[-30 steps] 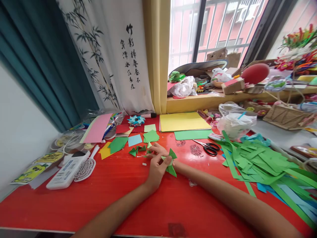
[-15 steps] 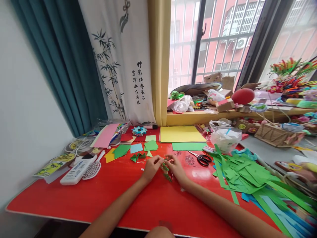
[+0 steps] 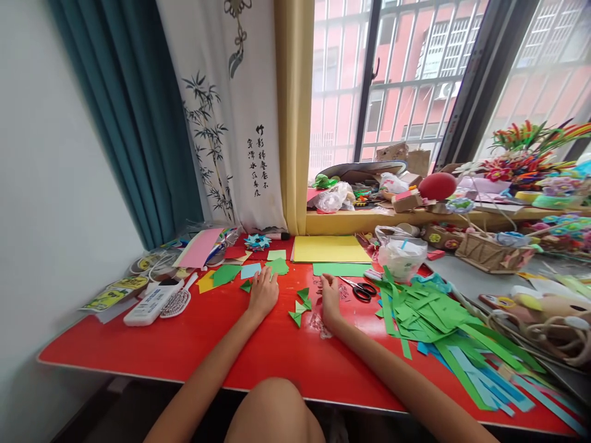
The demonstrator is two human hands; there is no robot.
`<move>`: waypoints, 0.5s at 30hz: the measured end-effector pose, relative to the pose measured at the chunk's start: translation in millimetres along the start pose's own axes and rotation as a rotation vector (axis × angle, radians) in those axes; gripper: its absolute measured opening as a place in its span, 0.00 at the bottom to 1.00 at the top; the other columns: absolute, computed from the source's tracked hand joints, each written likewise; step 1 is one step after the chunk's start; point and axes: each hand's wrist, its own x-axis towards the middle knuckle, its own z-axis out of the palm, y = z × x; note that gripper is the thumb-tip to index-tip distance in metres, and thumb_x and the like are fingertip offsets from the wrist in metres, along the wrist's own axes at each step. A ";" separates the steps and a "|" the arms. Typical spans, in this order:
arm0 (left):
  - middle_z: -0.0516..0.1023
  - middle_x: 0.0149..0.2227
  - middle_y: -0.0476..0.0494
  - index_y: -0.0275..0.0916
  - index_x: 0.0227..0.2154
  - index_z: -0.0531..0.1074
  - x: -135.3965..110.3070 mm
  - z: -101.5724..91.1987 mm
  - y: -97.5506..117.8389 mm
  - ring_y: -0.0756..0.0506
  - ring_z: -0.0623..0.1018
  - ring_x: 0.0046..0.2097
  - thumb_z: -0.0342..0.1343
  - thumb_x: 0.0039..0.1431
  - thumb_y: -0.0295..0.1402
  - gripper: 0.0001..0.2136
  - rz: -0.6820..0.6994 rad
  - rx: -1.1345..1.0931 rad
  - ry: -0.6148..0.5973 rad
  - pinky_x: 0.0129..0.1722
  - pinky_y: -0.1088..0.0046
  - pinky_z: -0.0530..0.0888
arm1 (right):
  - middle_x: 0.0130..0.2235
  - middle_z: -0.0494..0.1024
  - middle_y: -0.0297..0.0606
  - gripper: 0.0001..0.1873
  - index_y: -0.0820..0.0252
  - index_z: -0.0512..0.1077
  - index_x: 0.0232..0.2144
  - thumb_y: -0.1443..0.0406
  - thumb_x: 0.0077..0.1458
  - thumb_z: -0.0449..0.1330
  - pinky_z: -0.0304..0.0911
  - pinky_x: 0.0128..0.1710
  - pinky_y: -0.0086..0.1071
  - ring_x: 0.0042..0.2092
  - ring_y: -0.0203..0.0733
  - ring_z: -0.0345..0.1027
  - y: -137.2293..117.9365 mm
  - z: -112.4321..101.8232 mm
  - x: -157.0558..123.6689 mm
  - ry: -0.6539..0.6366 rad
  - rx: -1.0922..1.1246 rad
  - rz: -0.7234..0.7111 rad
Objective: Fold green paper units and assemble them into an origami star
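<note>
A folded green paper piece [image 3: 299,304] of pointed units lies on the red table [image 3: 277,351] between my hands, touched by neither. My left hand [image 3: 263,295] rests flat, fingers stretched out over small green folded triangles [image 3: 246,286], just short of a stack of green squares [image 3: 279,266]. My right hand [image 3: 330,296] lies on the table to the right of the folded piece, fingers pointing away and holding nothing. Black-handled scissors [image 3: 362,288] lie just right of it.
Yellow sheets [image 3: 329,249] and a green sheet [image 3: 339,269] lie at the back. A big heap of green and blue strips [image 3: 429,314] fills the right side. A hairbrush [image 3: 178,301] and white box [image 3: 148,306] sit left. My knee [image 3: 272,409] shows below the table edge.
Both hands held the green folded piece together; now it lies on the table and the hands have parted, the left moving to the small triangles. The camera has pulled back and up.
</note>
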 end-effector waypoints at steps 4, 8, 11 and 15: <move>0.66 0.50 0.31 0.33 0.40 0.70 -1.9 5.4 -1.6 0.36 0.59 0.56 0.43 0.55 0.27 0.14 -0.001 0.182 0.010 0.54 0.51 0.52 | 0.41 0.65 0.42 0.17 0.59 0.59 0.39 0.56 0.48 0.48 0.62 0.34 0.30 0.38 0.40 0.63 -2.0 -6.0 8.5 0.093 0.014 0.018; 0.71 0.43 0.33 0.34 0.34 0.72 -3.6 4.2 -2.2 0.38 0.63 0.53 0.41 0.55 0.25 0.13 0.009 0.174 -0.003 0.54 0.52 0.53 | 0.39 0.66 0.40 0.17 0.58 0.60 0.39 0.57 0.47 0.48 0.61 0.31 0.29 0.34 0.38 0.64 -3.7 -14.8 15.1 0.141 0.021 0.038; 0.70 0.45 0.32 0.34 0.35 0.71 -5.0 1.2 -1.3 0.39 0.62 0.54 0.41 0.55 0.24 0.13 0.007 0.166 0.011 0.54 0.52 0.53 | 0.34 0.67 0.36 0.16 0.58 0.59 0.38 0.57 0.46 0.48 0.60 0.25 0.28 0.28 0.36 0.64 -4.5 -19.0 16.9 0.136 0.033 0.058; 0.73 0.39 0.32 0.34 0.32 0.72 -5.6 -3.0 -0.5 0.38 0.65 0.52 0.41 0.55 0.23 0.13 -0.006 0.134 0.021 0.52 0.52 0.55 | 0.27 0.66 0.32 0.15 0.58 0.59 0.37 0.59 0.45 0.49 0.57 0.20 0.28 0.23 0.34 0.61 -7.6 -17.5 14.6 0.091 0.044 0.056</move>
